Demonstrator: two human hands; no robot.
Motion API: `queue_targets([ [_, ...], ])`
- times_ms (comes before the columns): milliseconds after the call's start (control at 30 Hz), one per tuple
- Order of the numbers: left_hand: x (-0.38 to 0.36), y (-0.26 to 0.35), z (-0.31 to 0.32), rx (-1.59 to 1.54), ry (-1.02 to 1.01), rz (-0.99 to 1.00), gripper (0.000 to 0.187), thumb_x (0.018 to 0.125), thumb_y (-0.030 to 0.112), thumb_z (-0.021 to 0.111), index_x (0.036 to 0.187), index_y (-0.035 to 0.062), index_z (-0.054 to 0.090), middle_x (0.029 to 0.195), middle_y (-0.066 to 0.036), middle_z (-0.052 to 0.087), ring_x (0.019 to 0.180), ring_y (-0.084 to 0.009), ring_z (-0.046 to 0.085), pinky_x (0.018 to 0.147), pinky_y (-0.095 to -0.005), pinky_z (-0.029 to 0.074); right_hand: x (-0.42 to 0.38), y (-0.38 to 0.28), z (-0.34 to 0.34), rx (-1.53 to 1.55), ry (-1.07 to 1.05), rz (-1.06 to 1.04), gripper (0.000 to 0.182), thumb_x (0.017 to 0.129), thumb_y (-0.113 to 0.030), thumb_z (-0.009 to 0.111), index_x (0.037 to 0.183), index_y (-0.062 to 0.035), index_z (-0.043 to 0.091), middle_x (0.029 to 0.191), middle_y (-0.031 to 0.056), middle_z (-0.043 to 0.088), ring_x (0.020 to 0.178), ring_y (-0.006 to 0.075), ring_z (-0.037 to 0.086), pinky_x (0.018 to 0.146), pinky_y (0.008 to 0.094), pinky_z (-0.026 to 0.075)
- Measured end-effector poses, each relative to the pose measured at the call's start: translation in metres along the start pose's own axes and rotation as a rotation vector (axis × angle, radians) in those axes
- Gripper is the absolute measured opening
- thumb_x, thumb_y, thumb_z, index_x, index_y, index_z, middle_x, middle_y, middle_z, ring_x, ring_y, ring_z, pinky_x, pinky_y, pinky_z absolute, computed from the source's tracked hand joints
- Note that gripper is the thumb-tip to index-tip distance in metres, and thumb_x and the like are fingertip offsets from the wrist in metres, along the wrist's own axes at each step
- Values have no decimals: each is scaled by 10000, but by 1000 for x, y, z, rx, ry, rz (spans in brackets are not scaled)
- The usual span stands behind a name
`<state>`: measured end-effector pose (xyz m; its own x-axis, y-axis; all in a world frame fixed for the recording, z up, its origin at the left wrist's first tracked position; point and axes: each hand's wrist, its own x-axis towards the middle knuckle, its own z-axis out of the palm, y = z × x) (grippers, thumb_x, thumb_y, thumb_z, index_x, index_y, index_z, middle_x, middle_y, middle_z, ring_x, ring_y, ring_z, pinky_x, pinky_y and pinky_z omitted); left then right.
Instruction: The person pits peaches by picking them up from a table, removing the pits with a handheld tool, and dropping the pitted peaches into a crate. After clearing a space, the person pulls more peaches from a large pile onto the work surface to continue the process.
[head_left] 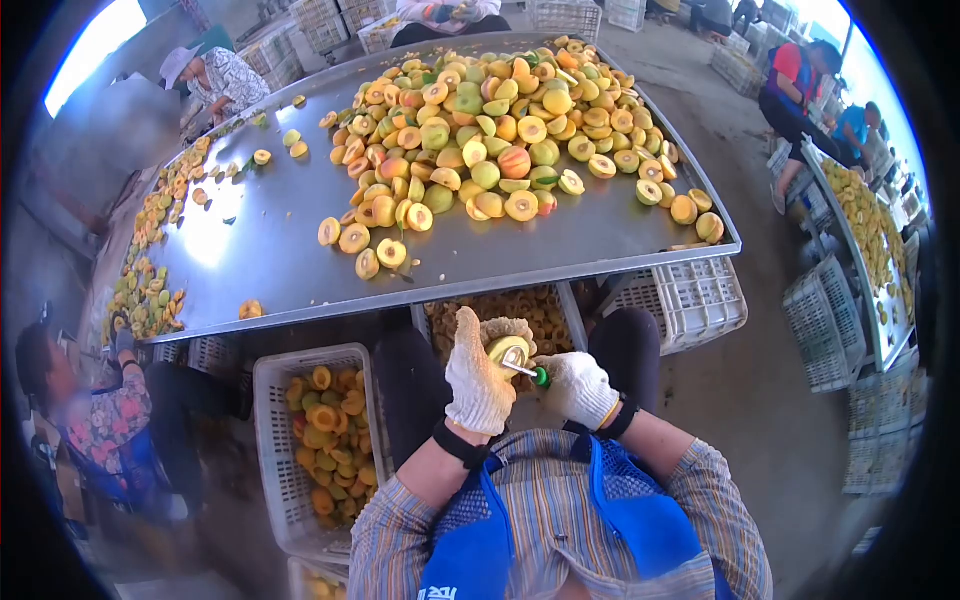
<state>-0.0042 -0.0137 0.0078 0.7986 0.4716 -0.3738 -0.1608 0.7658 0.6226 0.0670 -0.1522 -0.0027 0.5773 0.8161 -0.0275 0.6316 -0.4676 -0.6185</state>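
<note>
My left hand point(476, 376), in a white knitted glove, is closed around a yellow peach half point(508, 352) with its cut face turned to the right. My right hand point(580, 388), gloved the same way, grips a pitting tool point(542, 378) with a green handle. The tool's metal end lies against the cut face of the peach half. Both hands are in front of my chest, just off the near edge of the metal table point(460, 285). Below them, between my knees, a crate point(574, 318) holds brownish pieces, partly hidden by the hands.
A large heap of halved peaches point(490, 140) covers the table's middle and right. More lie along its left edge point(150, 290). A white crate of pitted halves point(266, 450) stands at my left, another white crate point(705, 300) under the table's right corner. A person point(110, 420) sits at left.
</note>
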Motion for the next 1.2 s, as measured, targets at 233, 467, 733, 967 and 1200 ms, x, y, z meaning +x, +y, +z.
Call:
queue_targets([
  [233, 0, -3, 4, -11, -9, 67, 605, 994, 574, 482, 845, 4, 620, 778, -175, 670, 696, -295, 667, 662, -409, 569, -1, 1, 8, 50, 0, 20, 188, 841, -267, 706, 899, -88, 719, 735, 173, 680, 670, 394, 664, 608, 439, 548],
  [467, 16, -8, -3, 60, -114, 88, 769, 999, 639, 392, 709, -16, 670, 717, -154, 674, 632, -219, 629, 633, -307, 509, -4, 22, 27, 112, -119, 119, 162, 795, -167, 778, 888, -43, 734, 717, 114, 713, 610, 242, 694, 596, 353, 537],
  [733, 23, 1, -12, 12, -142, 16, 752, 977, 648, 453, 736, -16, 711, 705, -129, 691, 640, -181, 656, 620, -265, 523, 5, -21, 25, 411, -274, 237, 196, 816, -196, 741, 911, -26, 718, 750, 149, 717, 728, 265, 732, 676, 367, 551],
  [967, 25, 12, -17, 137, -126, 206, 762, 979, 643, 452, 645, -6, 668, 645, -108, 667, 577, -158, 627, 585, -265, 502, 17, 10, 47, 101, -50, 286, 241, 777, -152, 793, 950, -3, 715, 765, 126, 728, 706, 205, 722, 669, 362, 556],
  [1200, 30, 40, -45, 192, -376, -24, 759, 975, 622, 476, 573, 9, 676, 578, -103, 660, 499, -164, 615, 504, -267, 492, 33, -34, 44, 466, -518, 308, 123, 794, -62, 722, 908, -21, 703, 733, 29, 687, 681, 125, 658, 609, 287, 509],
])
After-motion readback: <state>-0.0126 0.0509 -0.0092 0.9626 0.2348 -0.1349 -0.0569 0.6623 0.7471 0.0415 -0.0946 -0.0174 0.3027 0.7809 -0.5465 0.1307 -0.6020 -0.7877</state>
